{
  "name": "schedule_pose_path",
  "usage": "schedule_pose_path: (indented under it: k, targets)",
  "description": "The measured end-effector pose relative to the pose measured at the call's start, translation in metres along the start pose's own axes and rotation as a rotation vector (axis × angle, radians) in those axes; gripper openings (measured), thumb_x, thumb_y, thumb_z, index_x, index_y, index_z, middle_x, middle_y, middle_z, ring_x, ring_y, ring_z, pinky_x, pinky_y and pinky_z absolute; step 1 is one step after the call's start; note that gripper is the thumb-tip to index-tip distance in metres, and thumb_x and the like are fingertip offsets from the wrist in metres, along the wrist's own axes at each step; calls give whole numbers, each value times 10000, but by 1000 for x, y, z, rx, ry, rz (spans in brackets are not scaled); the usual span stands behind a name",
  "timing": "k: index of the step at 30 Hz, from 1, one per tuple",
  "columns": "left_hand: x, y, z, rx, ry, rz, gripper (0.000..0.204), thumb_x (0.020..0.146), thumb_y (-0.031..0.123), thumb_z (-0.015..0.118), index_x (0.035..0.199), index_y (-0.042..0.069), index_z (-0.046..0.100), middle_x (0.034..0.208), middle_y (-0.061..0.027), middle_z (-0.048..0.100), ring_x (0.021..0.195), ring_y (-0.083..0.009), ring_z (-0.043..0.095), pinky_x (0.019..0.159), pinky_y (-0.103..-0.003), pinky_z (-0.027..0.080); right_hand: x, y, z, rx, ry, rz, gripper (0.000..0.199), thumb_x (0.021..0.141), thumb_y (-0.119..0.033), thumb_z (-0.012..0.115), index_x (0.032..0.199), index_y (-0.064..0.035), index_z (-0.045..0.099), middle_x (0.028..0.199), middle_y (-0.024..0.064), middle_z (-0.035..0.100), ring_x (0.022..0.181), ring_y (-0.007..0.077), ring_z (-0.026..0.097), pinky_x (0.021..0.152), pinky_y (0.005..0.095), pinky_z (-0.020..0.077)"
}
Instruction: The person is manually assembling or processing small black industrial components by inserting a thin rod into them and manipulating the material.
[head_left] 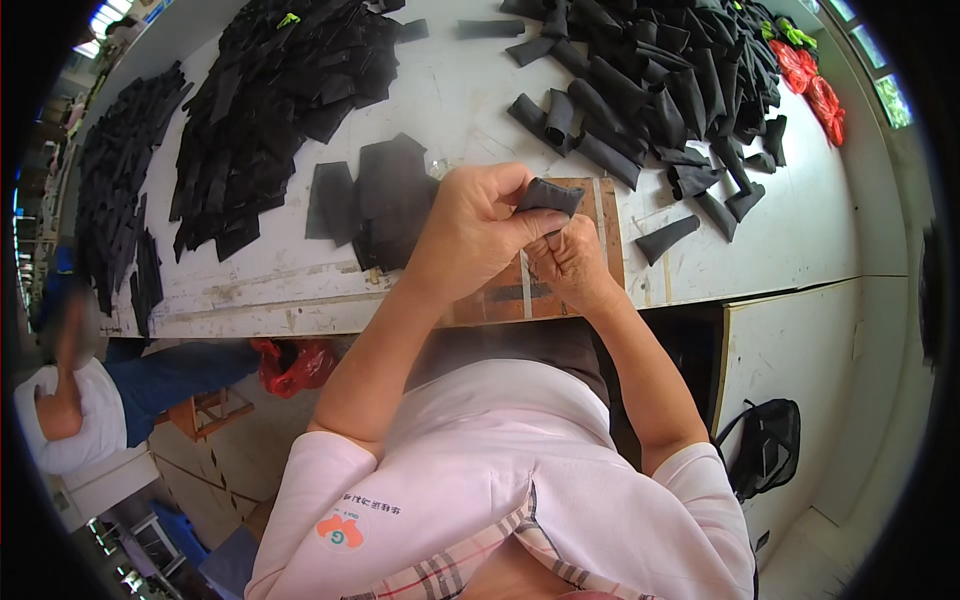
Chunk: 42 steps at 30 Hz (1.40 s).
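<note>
Though both hold black piece (548, 195), left hand (470, 235) half-hides right hand (572, 262).

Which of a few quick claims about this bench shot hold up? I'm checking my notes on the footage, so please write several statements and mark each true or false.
1. Both hands grip one small black fabric piece. True: the left hand and right hand pinch it together above the table edge.
2. The piece is held over a bare metal tray. False: below it lies a brown board on the white table.
3. Rolled black pieces are heaped at the right of the table. True.
4. The flat black pieces beside the left hand are red. False: they are black; red items lie at the far right.
5. A black bag sits on the floor at the right. True.
</note>
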<state>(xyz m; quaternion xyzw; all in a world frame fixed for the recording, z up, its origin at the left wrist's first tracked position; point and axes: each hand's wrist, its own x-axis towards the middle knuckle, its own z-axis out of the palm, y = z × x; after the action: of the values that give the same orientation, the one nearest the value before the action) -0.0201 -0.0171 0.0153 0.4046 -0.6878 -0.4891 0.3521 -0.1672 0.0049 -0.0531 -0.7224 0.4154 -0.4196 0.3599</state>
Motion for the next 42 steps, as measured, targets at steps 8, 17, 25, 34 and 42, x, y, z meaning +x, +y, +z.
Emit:
schedule_pose_path:
  k: [8, 17, 25, 34, 42]
  targets:
    - [-22, 11, 6, -405, 239, 185, 155, 823, 74, 572, 941, -26, 563, 796, -46, 594, 710, -36, 506, 627, -177, 423, 9, -32, -9, -135, -100, 30, 127, 808, -133, 547, 770, -25, 602, 683, 122, 567, 621, 289, 557, 548, 345, 438]
    - [-32, -36, -54, 103, 935, 132, 288, 851, 128, 505, 1088, -33, 474, 1042, -175, 554, 949, -194, 527, 812, -277, 417, 73, -58, -91, 564, 220, 111, 412, 867, -359, 487, 744, 20, 589, 610, 30, 537, 568, 100, 470, 505, 229, 378]
    - [-68, -167, -121, 888, 809, -526, 200, 682, 197, 669, 754, 35, 576, 831, -147, 545, 856, -331, 477, 726, -382, 409, 11, -37, -30, 224, 447, 337, 371, 903, -326, 428, 833, 6, 579, 634, 16, 517, 563, 68, 469, 517, 197, 377]
    - [-69, -91, -103, -83, 817, -181, 87, 726, 78, 628, 692, 26, 567, 617, -6, 563, 562, -82, 502, 506, -218, 388, -9, -64, 37, 261, -66, 439, 400, 858, -362, 503, 813, 28, 577, 673, 44, 565, 625, 99, 529, 581, 208, 427]
    - [-86, -20, -36, -504, 337, -283, 140, 755, 53, 599, 880, 2, 557, 746, -11, 578, 676, -65, 534, 604, -195, 431, -5, -57, 54, 934, -182, 731, 231, 811, -239, 602, 766, -14, 575, 665, 60, 590, 523, 107, 542, 505, 218, 455]
